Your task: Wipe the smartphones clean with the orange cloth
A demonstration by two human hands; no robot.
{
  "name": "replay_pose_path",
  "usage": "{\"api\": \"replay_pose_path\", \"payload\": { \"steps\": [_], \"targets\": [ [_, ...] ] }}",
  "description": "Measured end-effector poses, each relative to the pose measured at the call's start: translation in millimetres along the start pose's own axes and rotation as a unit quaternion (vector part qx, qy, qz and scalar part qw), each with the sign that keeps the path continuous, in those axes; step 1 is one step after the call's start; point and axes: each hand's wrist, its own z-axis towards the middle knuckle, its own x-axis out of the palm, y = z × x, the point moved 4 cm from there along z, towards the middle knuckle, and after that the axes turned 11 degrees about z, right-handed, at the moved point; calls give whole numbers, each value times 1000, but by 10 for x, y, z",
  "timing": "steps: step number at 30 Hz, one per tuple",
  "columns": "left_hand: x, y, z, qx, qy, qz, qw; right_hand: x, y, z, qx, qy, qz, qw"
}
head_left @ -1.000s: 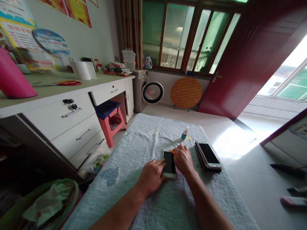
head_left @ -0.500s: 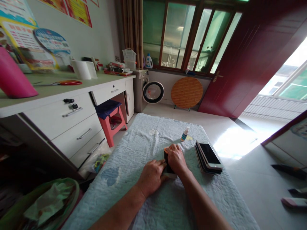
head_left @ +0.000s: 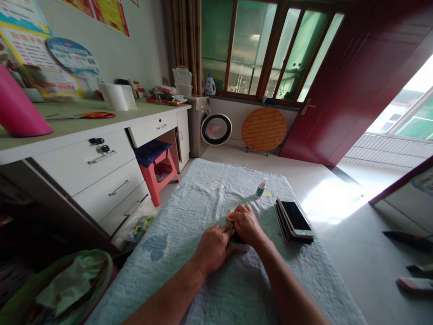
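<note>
A dark-screened phone (head_left: 239, 246) with a pale end lies on the light blue quilted cover (head_left: 189, 207), mostly hidden under both hands. My left hand (head_left: 213, 247) grips the phone from its left side, fingers bent over the edge. Pressed down over its far end, my right hand (head_left: 248, 225) is closed on a small orange piece (head_left: 230, 216), perhaps a cloth or pad; only its edge shows. Beyond the hands stands a small spray bottle (head_left: 260, 189) with a blue label. A stack of phones (head_left: 297, 216) lies to the right, a white-framed one on top.
A white desk (head_left: 104, 176) runs along the left, with scissors (head_left: 98, 115) and a paper roll (head_left: 115, 97) on it. Under it is a pink stool (head_left: 157, 176). A bin (head_left: 106, 271) stands at lower left. The washing machine (head_left: 196, 122) has its door open.
My right hand has shifted slightly left with the orange piece, which now reaches the phone's far left corner. My left hand stays almost where it was.
</note>
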Motion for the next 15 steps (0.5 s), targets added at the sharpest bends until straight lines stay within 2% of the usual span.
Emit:
{"api": "replay_pose_path", "payload": {
  "steps": [4,8,15],
  "targets": [
    [-45,-40,0,6,-3,-13,1000,-12,-1,-44,-8,29,51,998],
    [-39,-53,-9,11,-8,-11,1000,-17,-30,-65,-14,28,69,997],
    [50,-19,-5,1,1,-6,1000,-71,-116,-21,30,-25,-46,998]
  ]
}}
